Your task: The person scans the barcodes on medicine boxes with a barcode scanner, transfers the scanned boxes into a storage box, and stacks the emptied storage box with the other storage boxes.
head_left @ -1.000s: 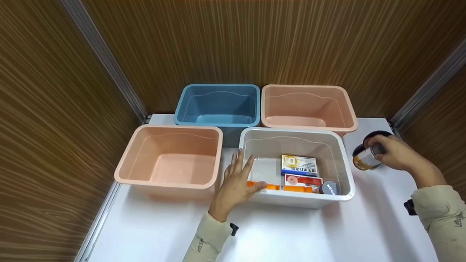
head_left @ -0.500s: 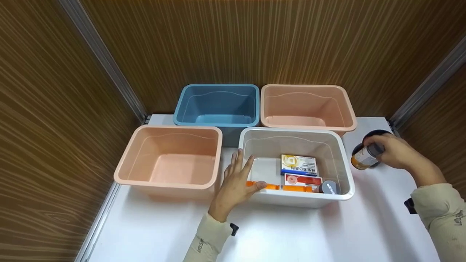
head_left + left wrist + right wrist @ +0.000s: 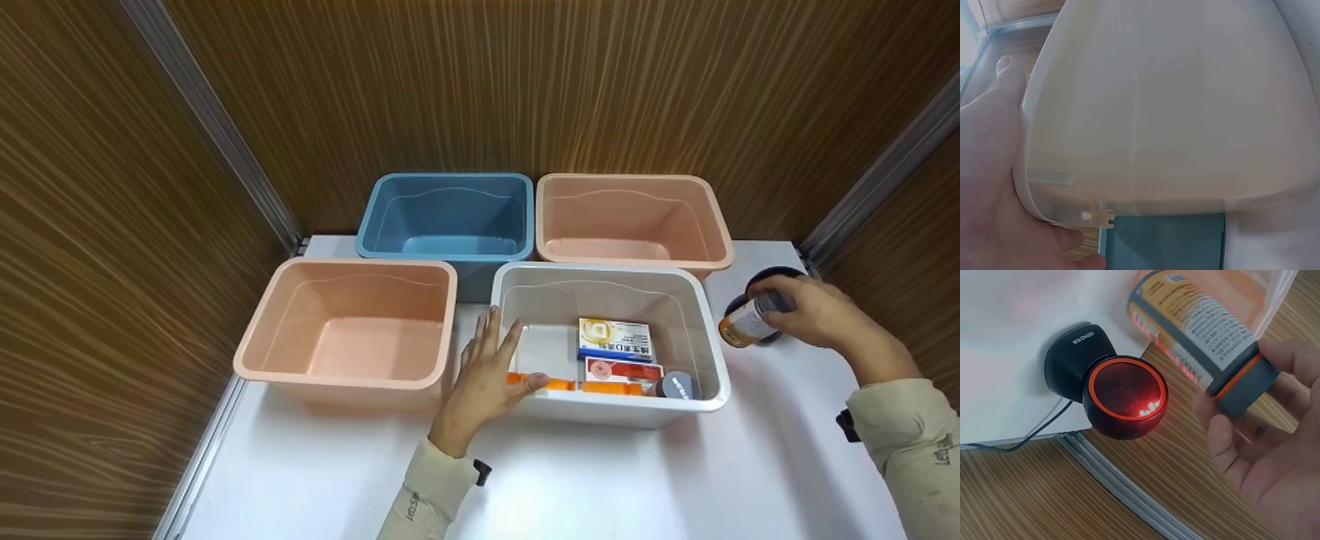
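My right hand (image 3: 817, 311) grips a supplement bottle (image 3: 1202, 326) by its dark cap, the body tilted. Its label is orange, white and grey. In the right wrist view the bottle's printed side is close beside a black barcode scanner (image 3: 1125, 429) with a glowing red window; in the head view the hand and bottle partly cover the scanner. My left hand (image 3: 484, 382) rests on the front left corner of the white bin (image 3: 630, 406), fingers straight and spread. Inside that bin lie a vitamin D box (image 3: 615, 340), a red and white box (image 3: 624, 370), orange items (image 3: 613, 388) and a grey-capped bottle (image 3: 677, 385).
A peach bin (image 3: 345, 381) stands left of the white one. Behind are a blue bin (image 3: 450, 256) and another peach bin (image 3: 637, 262). Wood-grain panels (image 3: 420, 90) enclose the white table (image 3: 570, 480). A thin cable (image 3: 1019, 446) runs from the scanner along the table edge.
My right hand has shifted slightly, and the bottle has tilted and moved a little to the left beside the scanner. The left hand stays where it was on the white bin.
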Demonstrator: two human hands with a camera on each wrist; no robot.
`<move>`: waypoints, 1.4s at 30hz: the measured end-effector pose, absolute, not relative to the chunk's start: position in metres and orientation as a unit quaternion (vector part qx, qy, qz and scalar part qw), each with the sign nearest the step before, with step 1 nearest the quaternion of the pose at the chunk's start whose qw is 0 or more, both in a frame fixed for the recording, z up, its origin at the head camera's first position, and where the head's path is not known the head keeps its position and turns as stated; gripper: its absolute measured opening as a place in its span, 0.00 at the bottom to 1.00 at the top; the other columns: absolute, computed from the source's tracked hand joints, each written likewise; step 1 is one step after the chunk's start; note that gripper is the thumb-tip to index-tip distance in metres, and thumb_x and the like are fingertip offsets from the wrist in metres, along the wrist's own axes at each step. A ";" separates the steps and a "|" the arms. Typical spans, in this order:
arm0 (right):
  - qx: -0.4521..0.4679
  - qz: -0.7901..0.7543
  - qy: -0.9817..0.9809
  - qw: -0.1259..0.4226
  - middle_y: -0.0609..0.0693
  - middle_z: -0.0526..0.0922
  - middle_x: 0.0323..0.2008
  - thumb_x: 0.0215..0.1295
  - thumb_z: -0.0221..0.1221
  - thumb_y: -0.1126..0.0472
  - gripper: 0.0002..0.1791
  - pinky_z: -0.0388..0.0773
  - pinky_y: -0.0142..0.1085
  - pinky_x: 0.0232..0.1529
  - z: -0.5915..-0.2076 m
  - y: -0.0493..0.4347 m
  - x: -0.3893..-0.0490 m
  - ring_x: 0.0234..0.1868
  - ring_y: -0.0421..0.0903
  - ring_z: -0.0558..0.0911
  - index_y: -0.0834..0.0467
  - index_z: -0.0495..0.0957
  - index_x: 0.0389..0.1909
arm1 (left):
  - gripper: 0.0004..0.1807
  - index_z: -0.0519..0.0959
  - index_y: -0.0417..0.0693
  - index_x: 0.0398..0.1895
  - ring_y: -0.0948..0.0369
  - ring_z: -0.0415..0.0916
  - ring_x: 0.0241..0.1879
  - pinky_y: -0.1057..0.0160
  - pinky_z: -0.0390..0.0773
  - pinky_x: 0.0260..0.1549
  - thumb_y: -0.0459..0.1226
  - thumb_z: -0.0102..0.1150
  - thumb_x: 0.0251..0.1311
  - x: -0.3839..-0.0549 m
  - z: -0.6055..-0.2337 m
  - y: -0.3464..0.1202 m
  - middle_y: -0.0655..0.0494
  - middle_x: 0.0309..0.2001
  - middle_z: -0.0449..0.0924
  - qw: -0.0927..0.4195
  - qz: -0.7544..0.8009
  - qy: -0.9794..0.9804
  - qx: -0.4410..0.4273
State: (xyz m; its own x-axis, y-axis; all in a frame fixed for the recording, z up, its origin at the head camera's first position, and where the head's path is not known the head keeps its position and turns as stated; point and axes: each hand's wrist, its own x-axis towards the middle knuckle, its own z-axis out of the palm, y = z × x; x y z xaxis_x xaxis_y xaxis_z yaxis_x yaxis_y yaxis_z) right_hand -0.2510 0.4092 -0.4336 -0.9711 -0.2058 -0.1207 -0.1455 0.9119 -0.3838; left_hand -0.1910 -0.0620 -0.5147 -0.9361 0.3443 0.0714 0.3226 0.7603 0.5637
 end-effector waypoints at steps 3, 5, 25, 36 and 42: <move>-0.102 -0.187 0.975 0.063 0.77 0.72 0.53 0.60 0.63 0.68 0.21 0.73 0.67 0.42 -0.435 0.410 -0.250 0.51 0.73 0.73 0.63 0.77 0.56 | 0.52 0.52 0.52 0.82 0.44 0.28 0.78 0.35 0.44 0.70 0.67 0.55 0.61 -0.191 -0.515 -0.062 0.45 0.81 0.28 0.016 0.296 0.938 0.179; -0.110 -0.188 0.974 0.055 0.76 0.73 0.51 0.59 0.62 0.69 0.19 0.72 0.66 0.41 -0.436 0.411 -0.250 0.50 0.72 0.72 0.63 0.77 0.53 | 0.53 0.52 0.52 0.82 0.44 0.29 0.78 0.35 0.45 0.70 0.68 0.54 0.61 -0.192 -0.516 -0.062 0.45 0.81 0.28 0.014 0.293 0.939 0.181; -0.072 -0.216 0.970 0.082 0.80 0.62 0.52 0.65 0.57 0.76 0.27 0.69 0.69 0.48 -0.433 0.411 -0.248 0.53 0.76 0.66 0.75 0.63 0.64 | 0.55 0.50 0.53 0.82 0.44 0.29 0.78 0.38 0.43 0.71 0.74 0.46 0.60 -0.192 -0.517 -0.062 0.45 0.81 0.28 0.012 0.290 0.939 0.183; -0.072 -0.234 0.970 0.002 0.75 0.65 0.57 0.70 0.59 0.69 0.22 0.66 0.70 0.48 -0.426 0.410 -0.252 0.52 0.74 0.68 0.66 0.67 0.61 | 0.54 0.52 0.54 0.82 0.41 0.32 0.78 0.35 0.46 0.70 0.72 0.49 0.60 -0.192 -0.515 -0.062 0.43 0.81 0.31 0.005 0.295 0.937 0.186; -0.045 -0.245 0.968 0.015 0.76 0.60 0.59 0.72 0.55 0.66 0.22 0.70 0.69 0.45 -0.424 0.413 -0.251 0.52 0.75 0.66 0.64 0.65 0.64 | 0.53 0.51 0.54 0.82 0.44 0.30 0.78 0.36 0.44 0.70 0.70 0.51 0.61 -0.192 -0.516 -0.062 0.45 0.81 0.30 0.012 0.297 0.938 0.181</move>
